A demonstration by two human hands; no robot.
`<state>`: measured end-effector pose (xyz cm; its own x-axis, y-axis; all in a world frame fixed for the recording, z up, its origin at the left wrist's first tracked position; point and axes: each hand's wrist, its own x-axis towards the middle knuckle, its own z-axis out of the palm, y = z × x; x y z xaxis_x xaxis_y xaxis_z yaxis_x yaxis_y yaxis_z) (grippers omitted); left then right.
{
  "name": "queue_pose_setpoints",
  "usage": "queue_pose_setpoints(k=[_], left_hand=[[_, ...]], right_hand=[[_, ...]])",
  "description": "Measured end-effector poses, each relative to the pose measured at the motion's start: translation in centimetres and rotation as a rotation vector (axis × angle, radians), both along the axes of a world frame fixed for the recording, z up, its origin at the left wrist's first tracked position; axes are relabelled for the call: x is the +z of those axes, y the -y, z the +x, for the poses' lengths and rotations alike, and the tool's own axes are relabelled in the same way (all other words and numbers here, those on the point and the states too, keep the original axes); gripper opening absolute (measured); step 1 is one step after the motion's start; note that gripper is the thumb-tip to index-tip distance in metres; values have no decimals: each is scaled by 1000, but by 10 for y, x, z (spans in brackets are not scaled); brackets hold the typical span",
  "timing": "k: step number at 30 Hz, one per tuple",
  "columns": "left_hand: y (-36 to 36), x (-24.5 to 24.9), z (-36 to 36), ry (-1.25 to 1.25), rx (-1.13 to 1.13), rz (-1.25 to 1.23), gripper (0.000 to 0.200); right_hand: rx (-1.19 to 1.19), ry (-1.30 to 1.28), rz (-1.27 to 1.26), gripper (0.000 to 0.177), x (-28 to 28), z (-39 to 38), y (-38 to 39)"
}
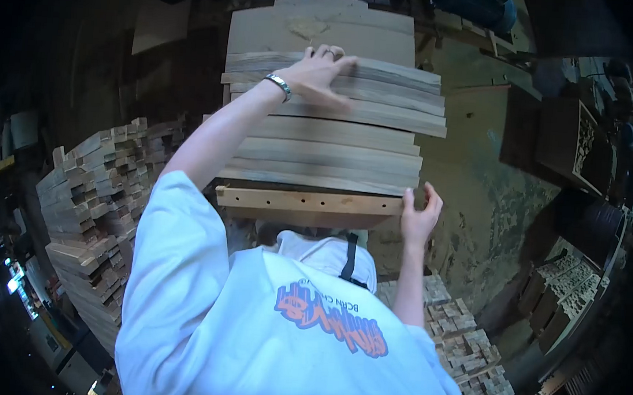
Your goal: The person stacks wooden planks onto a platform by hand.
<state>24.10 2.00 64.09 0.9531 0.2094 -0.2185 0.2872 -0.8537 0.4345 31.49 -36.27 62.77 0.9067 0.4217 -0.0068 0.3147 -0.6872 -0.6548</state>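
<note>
Several wooden boards (327, 153) lie side by side across a worktable (269, 29), their ends uneven on the right. Over the farther boards (397, 97) reaches my left hand (319, 76), fingers spread and thumb stretched to the right, with a ring and a metal wristband on it. My right hand (421, 214) is at the right end of the nearest boards, thumb and fingers apart, the thumb right at the corner. Along the table's near side runs a wooden rail (309, 201) with several dark holes.
Tall stacks of cut wood pieces (97, 189) stand at left. More stacked blocks (467, 347) are at lower right, beside my body. A wooden bin (566, 145) stands at right. Sawdust (306, 28) lies on the table's far part. Machinery (469, 6) sits at the back.
</note>
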Motion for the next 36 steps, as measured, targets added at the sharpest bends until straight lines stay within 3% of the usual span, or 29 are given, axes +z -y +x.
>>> queue_pose_setpoints(k=[1, 2, 4, 6, 7, 8, 10, 12, 14, 21, 23, 24, 26, 27, 28, 29, 30, 31, 36], left_hand=[[10, 16, -10, 101, 79, 38, 87], [19, 22, -30, 78, 83, 24, 87], [24, 36, -91, 409, 388, 120, 56], [36, 35, -176, 479, 748, 268, 39], [48, 15, -228, 373, 957, 318, 36], [57, -27, -289, 288, 1063, 206, 37], [92, -57, -342, 283, 1383, -694, 38], [113, -65, -343, 349, 1483, -971, 37], [115, -54, -334, 348, 1476, -951, 38], [110, -51, -330, 362, 1361, -940, 43], [104, -46, -326, 474, 1356, -1321, 43], [97, -47, -328, 478, 1346, -1320, 43], [87, -54, -328, 421, 1264, -1151, 42], [87, -44, -316, 468, 1291, -1127, 42], [78, -58, -319, 304, 1317, -966, 41], [78, -55, -312, 320, 1307, -882, 41], [75, -49, -305, 338, 1296, -793, 40], [72, -49, -303, 339, 1289, -796, 40], [54, -49, -289, 398, 1314, -818, 39]], right_hand=[[-8, -27, -57, 38, -21, 14, 7], [11, -551, -8, 40, -10, 28, 1], [123, -655, -21, 40, -16, 41, 0], [86, -709, 13, 42, -9, 40, -8], [133, -629, 57, 43, -14, 41, -8], [156, -654, -8, 40, -32, 53, 3], [87, -680, 197, 41, -20, 46, -16], [64, -846, 238, 42, -20, 56, -12], [20, -1066, 363, 42, -29, 70, 8], [41, -1055, 235, 43, -35, 69, 44], [85, -1100, 269, 43, -19, 64, 30], [133, -1139, 297, 43, -14, 64, 25], [108, -1168, 212, 43, -22, 79, 10], [150, -1126, 302, 43, -32, 90, -2], [192, -1087, 387, 43, -39, 99, -10], [184, -1079, 383, 43, -42, 106, -18], [227, -999, 263, 43, -44, 113, -28], [269, -920, 146, 44, -43, 115, -33], [237, -920, 183, 46, -41, 104, -23]])
